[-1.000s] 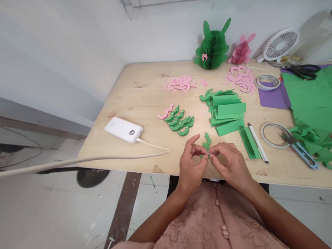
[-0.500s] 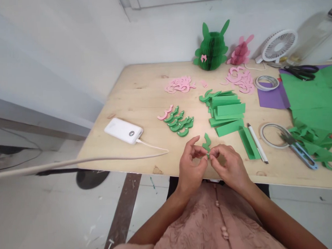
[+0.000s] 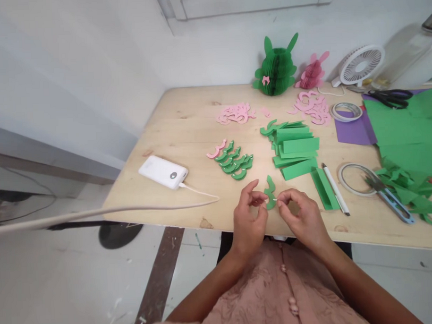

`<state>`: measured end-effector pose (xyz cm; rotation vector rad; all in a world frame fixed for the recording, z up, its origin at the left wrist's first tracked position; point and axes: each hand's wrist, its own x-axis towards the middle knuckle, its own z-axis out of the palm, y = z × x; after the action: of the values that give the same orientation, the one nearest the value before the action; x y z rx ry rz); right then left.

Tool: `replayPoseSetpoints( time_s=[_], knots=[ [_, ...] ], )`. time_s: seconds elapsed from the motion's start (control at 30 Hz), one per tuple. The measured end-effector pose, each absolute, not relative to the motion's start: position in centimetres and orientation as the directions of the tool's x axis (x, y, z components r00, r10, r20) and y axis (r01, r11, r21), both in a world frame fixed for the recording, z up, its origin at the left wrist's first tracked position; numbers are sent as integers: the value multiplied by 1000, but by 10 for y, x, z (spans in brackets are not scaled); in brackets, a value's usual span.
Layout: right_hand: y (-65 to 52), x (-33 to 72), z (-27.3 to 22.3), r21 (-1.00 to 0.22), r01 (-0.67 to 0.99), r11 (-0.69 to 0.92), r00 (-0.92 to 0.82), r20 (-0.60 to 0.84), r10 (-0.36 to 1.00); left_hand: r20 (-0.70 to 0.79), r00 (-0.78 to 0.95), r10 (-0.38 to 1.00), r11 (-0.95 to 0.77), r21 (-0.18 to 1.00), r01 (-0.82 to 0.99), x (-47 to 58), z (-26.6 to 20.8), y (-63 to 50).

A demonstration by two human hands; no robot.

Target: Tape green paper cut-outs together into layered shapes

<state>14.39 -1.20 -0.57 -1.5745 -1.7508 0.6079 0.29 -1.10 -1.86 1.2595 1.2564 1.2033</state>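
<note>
A wavy green paper cutout (image 3: 270,188) is at the table's front edge between my two hands. My left hand (image 3: 250,213) pinches its left side between thumb and index finger, the other fingers curled. Between the thumb and index finger of my right hand (image 3: 303,214) is a small white strip (image 3: 275,199), which reaches over to the cutout. Whether the strip is still stuck to the paper is too small to tell. Just beyond my left hand lie several similar green cutouts (image 3: 233,163) with white bits at their ends, beside a pink cutout (image 3: 216,149).
Folded green strips (image 3: 300,145), a white pen (image 3: 335,188), tape rolls (image 3: 356,178) and a blue cutter (image 3: 392,203) lie to the right. Pink cutouts (image 3: 235,114) and a green paper rabbit (image 3: 277,70) are farther back. A white power bank (image 3: 163,172) with its cable sits left.
My right hand has moved slightly right, away from my left, and the white strip now shows between its fingertips and the cutout. The view has tilted up a little.
</note>
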Motion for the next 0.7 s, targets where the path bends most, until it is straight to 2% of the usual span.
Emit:
replayPoseSetpoints(
  time_s=[0.1,0.2,0.37,0.53,0.7],
  knots=[
    [-8,147,-6,-781,619,78,42,133,990,141,0,990,-136,957,256,0,-24,-13],
    [-4,151,-6,-808,588,39,81,107,991,287,74,955,-290,858,423,-2,-28,-12],
    [2,157,-11,-849,528,-8,113,60,992,437,232,869,-490,696,525,-4,-29,-7],
    [5,159,-17,-893,445,-68,127,-12,992,419,418,806,-592,587,553,-5,-33,-1],
    [6,158,-19,-923,372,-94,136,-46,990,335,497,801,-597,524,608,-4,-37,1]
  ],
)
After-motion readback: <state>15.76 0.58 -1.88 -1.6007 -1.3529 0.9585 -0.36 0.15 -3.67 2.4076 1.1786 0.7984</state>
